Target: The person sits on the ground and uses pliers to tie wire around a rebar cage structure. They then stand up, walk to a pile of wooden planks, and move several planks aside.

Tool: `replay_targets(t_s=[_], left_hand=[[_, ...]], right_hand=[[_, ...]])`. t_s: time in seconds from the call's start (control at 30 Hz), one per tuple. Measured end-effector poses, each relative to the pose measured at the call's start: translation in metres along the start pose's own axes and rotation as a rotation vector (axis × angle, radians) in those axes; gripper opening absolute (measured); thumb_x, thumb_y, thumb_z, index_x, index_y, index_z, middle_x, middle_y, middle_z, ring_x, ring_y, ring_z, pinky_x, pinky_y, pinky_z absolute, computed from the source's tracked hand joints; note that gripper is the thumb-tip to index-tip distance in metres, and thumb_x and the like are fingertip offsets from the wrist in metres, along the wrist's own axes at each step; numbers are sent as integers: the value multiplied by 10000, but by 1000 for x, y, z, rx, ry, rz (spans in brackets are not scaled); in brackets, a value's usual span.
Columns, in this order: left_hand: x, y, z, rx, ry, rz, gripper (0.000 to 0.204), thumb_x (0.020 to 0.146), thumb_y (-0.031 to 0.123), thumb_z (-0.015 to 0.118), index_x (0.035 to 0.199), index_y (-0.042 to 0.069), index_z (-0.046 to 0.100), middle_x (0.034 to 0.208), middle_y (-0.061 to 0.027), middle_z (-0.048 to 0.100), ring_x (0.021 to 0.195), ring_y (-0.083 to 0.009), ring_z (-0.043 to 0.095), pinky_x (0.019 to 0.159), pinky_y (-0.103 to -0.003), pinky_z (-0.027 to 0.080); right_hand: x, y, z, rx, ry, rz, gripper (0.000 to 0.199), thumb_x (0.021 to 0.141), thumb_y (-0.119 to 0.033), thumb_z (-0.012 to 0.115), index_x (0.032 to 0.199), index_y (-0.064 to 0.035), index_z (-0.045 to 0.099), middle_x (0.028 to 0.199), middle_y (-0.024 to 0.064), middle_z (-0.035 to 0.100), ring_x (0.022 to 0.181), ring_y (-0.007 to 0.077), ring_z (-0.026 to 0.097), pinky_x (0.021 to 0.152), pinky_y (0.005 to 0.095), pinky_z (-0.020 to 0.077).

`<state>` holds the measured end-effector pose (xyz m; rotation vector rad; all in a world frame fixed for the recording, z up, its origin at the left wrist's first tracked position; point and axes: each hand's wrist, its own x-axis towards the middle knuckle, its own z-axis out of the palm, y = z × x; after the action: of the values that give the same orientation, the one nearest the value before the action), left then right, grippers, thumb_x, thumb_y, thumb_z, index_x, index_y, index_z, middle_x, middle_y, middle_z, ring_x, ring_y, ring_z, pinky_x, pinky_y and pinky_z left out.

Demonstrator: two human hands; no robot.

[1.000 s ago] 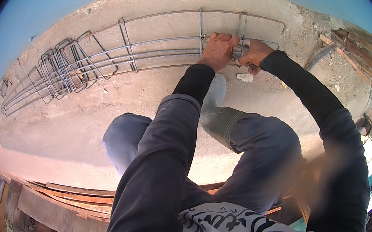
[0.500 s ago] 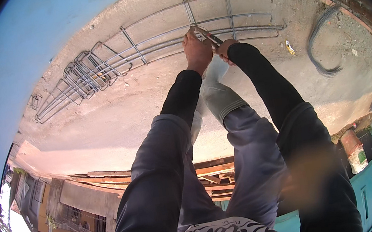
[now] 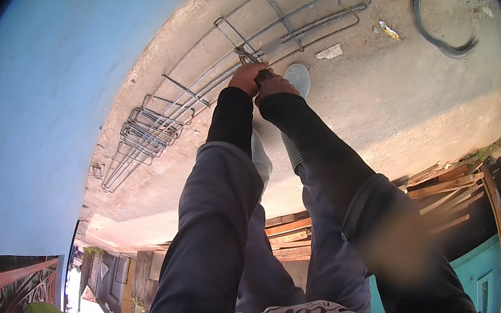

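Note:
A steel rebar cage [image 3: 300,31] of long bars and square stirrups lies on the ground in front of me. My right hand [image 3: 275,87] is closed round the dark handles of a pair of pincers [image 3: 247,57], whose jaws sit at a crossing of bar and stirrup. Beside it, my left hand [image 3: 245,80] is closed, with its fingers lying across the pincers just below the jaws. Both hands partly cover the tool and the joint behind it. Any tie wire at that joint is too small to make out.
Bunched loose stirrups [image 3: 149,132] are at the cage's left end. A coil of thin wire [image 3: 426,25] lies far right, with a yellow wrapper [image 3: 389,30] and a pale stone chunk [image 3: 330,52] nearer. A blue wall [image 3: 64,86] rises left; wooden planks [image 3: 290,240] lie behind my boots.
My view has turned, so the cage now slants up to the right. My left hand has come from the joint onto the pincers, and my hands are closer together.

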<state>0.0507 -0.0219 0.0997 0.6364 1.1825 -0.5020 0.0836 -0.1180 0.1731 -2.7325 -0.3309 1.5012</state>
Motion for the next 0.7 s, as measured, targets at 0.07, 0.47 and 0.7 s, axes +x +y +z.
replay_targets(t_s=[0.07, 0.47, 0.7], left_hand=[[5, -17, -11, 236, 54, 144, 193, 890, 183, 685, 896, -10, 691, 857, -97, 695, 735, -203, 658, 673, -325, 529], [-37, 30, 2, -150, -134, -114, 398, 937, 340, 658, 1058, -27, 566, 714, -37, 571, 513, -126, 473, 497, -245, 493], [-35, 38, 0, 766, 148, -184, 310, 991, 314, 559, 832, 50, 532, 678, -28, 484, 580, -142, 513, 494, -303, 461]], right_hand=[[-22, -12, -23, 19, -100, 29, 339, 896, -260, 585, 1167, -57, 580, 1014, 95, 682, 1040, 254, 669, 919, 402, 522], [-20, -10, 37, 2522, -1081, 185, 358, 956, -356, 494, 845, -30, 593, 541, 33, 470, 350, 142, 296, 347, 289, 283], [-58, -31, 36, 2281, -657, 443, 440, 896, -495, 660, 999, -71, 606, 782, 73, 651, 669, 221, 654, 615, 364, 550]])
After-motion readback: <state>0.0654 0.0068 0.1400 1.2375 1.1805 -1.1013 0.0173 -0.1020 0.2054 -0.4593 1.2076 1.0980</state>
